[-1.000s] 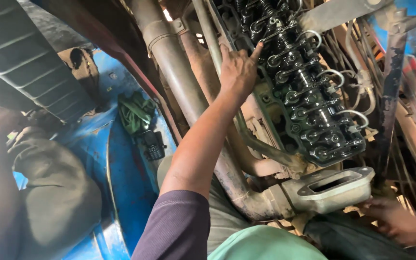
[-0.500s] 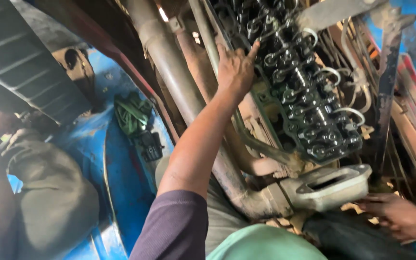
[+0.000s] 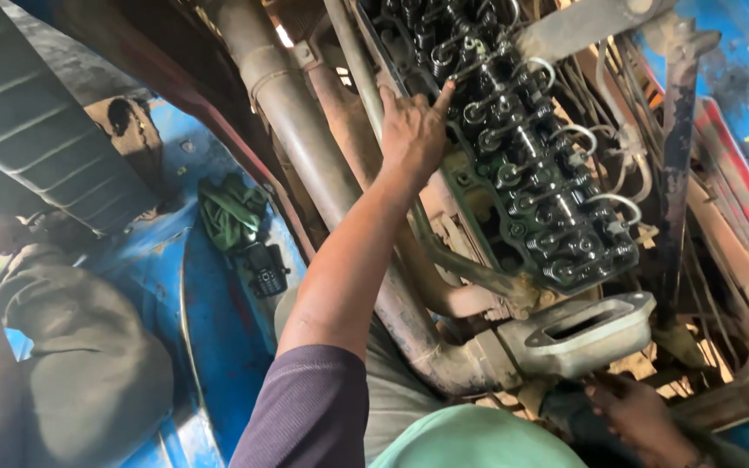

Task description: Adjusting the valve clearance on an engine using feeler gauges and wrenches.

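My left hand (image 3: 411, 132) reaches up from the lower left on a bare forearm with a purple sleeve. It rests against the side of a dark, oily engine cylinder head (image 3: 530, 165), with one finger stretched out onto the row of valve springs and rockers. It holds nothing. My right hand (image 3: 643, 418) is low at the right, just under a grey cast manifold flange (image 3: 578, 334), its fingers against a dark part. Its grip is hidden in shadow.
A rusty exhaust pipe (image 3: 305, 130) runs diagonally left of the head. A green rag (image 3: 231, 212) and a small black phone (image 3: 264, 273) lie on the blue bodywork (image 3: 218, 329). A pale green rounded cloth shape (image 3: 478, 438) fills the bottom edge. Red and blue frame parts (image 3: 743, 191) are on the right.
My left hand stays on the cylinder head, its finger still out. The right hand has shifted slightly left under the flange. The view has drifted a little.
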